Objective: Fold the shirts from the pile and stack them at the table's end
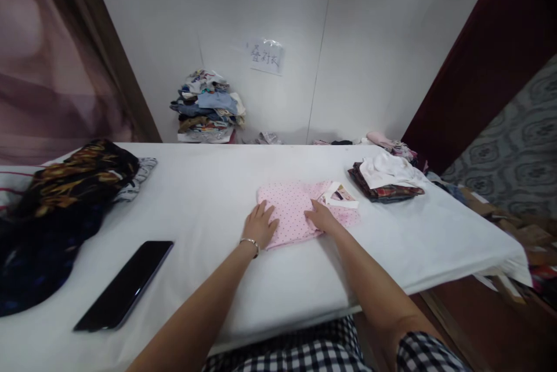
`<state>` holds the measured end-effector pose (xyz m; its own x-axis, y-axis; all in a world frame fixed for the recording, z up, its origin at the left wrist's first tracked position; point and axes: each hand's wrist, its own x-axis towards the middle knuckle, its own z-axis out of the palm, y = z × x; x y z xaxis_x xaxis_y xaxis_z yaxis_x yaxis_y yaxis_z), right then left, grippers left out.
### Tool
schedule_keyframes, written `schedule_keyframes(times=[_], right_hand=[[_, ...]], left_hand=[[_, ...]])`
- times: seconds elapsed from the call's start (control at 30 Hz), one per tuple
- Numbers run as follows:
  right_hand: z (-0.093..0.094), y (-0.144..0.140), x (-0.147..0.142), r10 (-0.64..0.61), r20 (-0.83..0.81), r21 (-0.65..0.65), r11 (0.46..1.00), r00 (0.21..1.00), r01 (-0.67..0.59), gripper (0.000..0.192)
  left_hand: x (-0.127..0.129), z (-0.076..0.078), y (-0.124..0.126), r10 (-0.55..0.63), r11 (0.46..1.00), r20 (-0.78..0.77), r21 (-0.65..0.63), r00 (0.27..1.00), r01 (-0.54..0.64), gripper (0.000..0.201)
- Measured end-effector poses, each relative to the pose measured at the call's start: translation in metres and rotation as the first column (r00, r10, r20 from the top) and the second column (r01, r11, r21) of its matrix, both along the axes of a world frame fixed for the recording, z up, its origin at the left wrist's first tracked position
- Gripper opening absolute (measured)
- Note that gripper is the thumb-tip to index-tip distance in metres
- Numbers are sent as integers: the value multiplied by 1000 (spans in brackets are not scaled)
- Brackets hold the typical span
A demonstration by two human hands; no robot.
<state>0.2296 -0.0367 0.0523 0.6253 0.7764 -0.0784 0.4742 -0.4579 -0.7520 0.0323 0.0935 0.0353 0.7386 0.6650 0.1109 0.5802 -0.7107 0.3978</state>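
A pink shirt with small dark dots [292, 209] lies folded on the white-covered table, its white collar [343, 203] turned to the right. My left hand [260, 226], with a bracelet at the wrist, rests on the shirt's left edge, fingers spread. Near the middle, beside the collar, my right hand [322, 217] touches the cloth. Its fingers are bent and partly hidden, so I cannot tell whether they pinch any fabric.
Folded clothes [387, 177], white over plaid, lie at the right. Dark patterned garments [82, 186] heap at the left, with a black phone [126, 285] nearer me. Behind the table stands a tall clothes stack [209, 108]. A handwritten paper sign [266, 57] hangs on the wall.
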Motion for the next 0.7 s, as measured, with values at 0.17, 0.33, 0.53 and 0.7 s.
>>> schedule_keyframes(times=[0.17, 0.33, 0.53, 0.7], right_hand=[[0, -5, 1, -106, -70, 50, 993, 992, 110, 58], [-8, -9, 6, -173, -104, 161, 969, 979, 189, 56], [-14, -13, 15, -174, 3, 113, 978, 985, 172, 51], [-11, -16, 18, -181, -70, 125, 974, 981, 189, 51]], left_hand=[[4, 11, -3, -28, 1000, -12, 1, 1000, 28, 51], [12, 12, -16, -102, 988, 24, 116, 995, 98, 56], [19, 2, -14, -158, 983, -61, 80, 986, 163, 61], [18, 14, -5, -208, 978, -133, 5, 969, 211, 60]])
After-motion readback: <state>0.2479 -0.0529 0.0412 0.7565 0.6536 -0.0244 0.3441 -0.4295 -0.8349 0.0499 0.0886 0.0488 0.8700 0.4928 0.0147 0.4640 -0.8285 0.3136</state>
